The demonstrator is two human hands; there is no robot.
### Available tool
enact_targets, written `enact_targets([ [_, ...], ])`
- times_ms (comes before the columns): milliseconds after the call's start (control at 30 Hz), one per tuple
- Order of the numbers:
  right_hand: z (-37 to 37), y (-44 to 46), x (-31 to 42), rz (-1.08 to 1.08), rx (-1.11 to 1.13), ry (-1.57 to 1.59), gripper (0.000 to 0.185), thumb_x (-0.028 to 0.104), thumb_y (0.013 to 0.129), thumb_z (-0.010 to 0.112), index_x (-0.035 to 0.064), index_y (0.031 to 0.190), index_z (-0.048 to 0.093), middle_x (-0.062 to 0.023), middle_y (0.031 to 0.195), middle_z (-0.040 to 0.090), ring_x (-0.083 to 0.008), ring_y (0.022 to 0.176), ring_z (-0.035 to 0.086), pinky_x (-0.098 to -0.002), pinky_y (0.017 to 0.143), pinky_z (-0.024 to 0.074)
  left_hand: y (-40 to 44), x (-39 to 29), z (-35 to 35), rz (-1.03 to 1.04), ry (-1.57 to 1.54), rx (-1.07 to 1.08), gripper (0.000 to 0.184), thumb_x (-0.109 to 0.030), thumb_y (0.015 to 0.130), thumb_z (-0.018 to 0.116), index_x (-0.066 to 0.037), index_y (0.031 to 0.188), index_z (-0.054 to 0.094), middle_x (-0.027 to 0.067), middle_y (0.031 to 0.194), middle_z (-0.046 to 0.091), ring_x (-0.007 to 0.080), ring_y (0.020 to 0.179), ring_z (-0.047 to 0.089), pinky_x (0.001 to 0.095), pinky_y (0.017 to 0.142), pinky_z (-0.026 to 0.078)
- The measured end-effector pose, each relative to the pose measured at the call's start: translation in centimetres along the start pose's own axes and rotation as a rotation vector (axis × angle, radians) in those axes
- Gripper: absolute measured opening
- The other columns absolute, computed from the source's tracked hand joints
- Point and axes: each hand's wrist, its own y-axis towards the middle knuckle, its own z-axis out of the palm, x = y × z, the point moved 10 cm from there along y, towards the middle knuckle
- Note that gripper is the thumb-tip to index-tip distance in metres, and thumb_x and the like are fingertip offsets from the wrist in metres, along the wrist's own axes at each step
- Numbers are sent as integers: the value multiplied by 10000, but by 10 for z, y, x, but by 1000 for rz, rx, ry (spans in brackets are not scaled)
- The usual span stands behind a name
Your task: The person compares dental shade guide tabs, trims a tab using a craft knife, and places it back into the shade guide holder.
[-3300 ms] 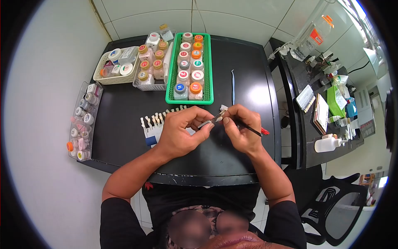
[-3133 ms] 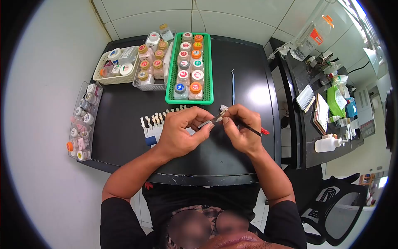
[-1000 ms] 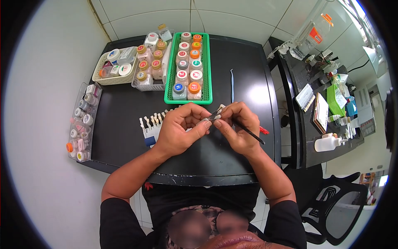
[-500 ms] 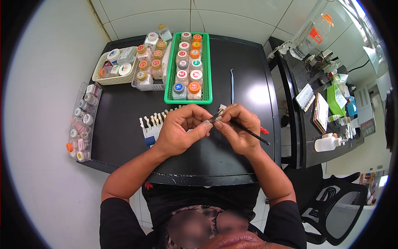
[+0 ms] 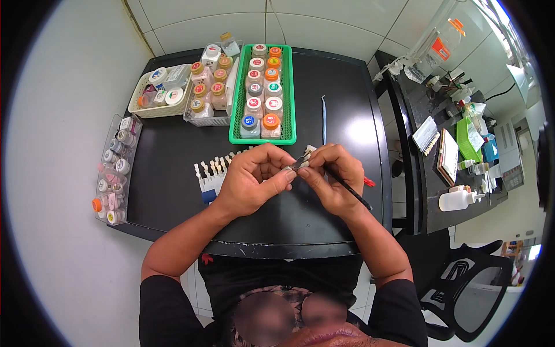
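Observation:
My left hand (image 5: 257,180) pinches a small piece (image 5: 299,165), dark and whitish, too small to make out. Facing it closely, my right hand (image 5: 335,179) has its fingertips at the same piece and holds a thin black-handled tool (image 5: 352,192) slanting down to the right. A shade guide (image 5: 209,180) with tooth-shaped tabs and a blue end lies partly hidden behind my left hand. Beyond my fingertips is a small whitish item (image 5: 310,150), partly covered. A blue hooked instrument (image 5: 324,121) lies on the black table (image 5: 347,81). Something red (image 5: 368,181) shows beside my right hand.
A green basket (image 5: 292,98) of capped jars stands beyond my hands, with a clear basket (image 5: 209,121) and a cream basket (image 5: 165,111) to its left. A clear tray (image 5: 128,179) of jars lines the left edge. Rightward, a side counter (image 5: 430,168) holds a white bottle (image 5: 457,200).
My right hand has shifted slightly left, closer to my left hand, and the black tool's rear end has swung lower. The gap between my fingertips has narrowed.

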Motion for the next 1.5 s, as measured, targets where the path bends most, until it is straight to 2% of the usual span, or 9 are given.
enact_targets([
  [167,-1,1,2,-18,7,2,217,-3,901,877,7,953,667,-77,891,740,-89,695,627,-254,617,499,1,3,-2,-3,4,-9,192,-66,1033,755,-12,1203,684,59,1002,775,99,825,750,231,674,574],
  [667,-4,-1,8,-85,-27,-60,239,-38,877,884,6,982,674,-105,909,741,-118,707,675,-266,616,531,4,12,-2,-137,-117,43,186,-133,1046,760,-24,1183,698,91,1001,789,105,815,747,221,664,562],
  [867,0,2,23,-255,11,-165,246,-30,871,895,13,989,684,-95,889,733,-128,707,671,-287,584,530,2,14,0,-174,-182,61,194,-157,1047,766,-25,1176,706,102,998,783,113,805,738,228,652,552],
  [967,1,2,22,-228,63,-187,265,-59,893,857,5,1040,647,-103,940,725,-130,753,658,-277,634,523,4,14,0,-154,-152,69,243,-148,1062,746,-23,1257,672,106,1025,774,119,821,731,233,674,548],
  [1067,-10,1,9,-83,-79,19,288,-136,926,726,-1,1132,576,-126,1053,696,-126,809,626,-262,716,508,5,13,1,-142,-205,36,301,-146,1095,696,-23,1356,610,112,1077,756,121,860,721,236,713,538],
  [1100,-13,2,4,-25,-76,110,333,-182,927,579,2,1195,505,-144,1162,648,-118,898,590,-264,819,486,5,15,1,-149,-223,27,301,-139,1107,674,-18,1370,592,112,1080,743,114,861,714,232,714,535],
  [1267,-56,11,-8,64,-282,-84,414,-168,996,441,-38,1373,551,-98,1197,615,-147,1039,609,-285,961,496,6,22,-2,-185,-284,-15,309,-150,1153,601,-3,1423,568,90,1085,711,90,866,686,222,728,524],
  [1400,-90,22,-23,256,-317,-256,432,-141,1014,486,-37,1407,632,-93,1186,610,-142,1031,620,-307,910,531,7,23,1,-190,-283,8,338,-168,1163,590,2,1455,573,74,1085,701,79,860,671,213,722,516],
  [1500,-100,26,-31,237,-225,-670,392,-68,1041,568,-35,1419,668,-139,1136,597,-243,936,644,-367,865,546,7,23,0,-176,-281,6,339,-167,1161,597,6,1453,580,76,1086,701,91,872,683,222,728,520],
])
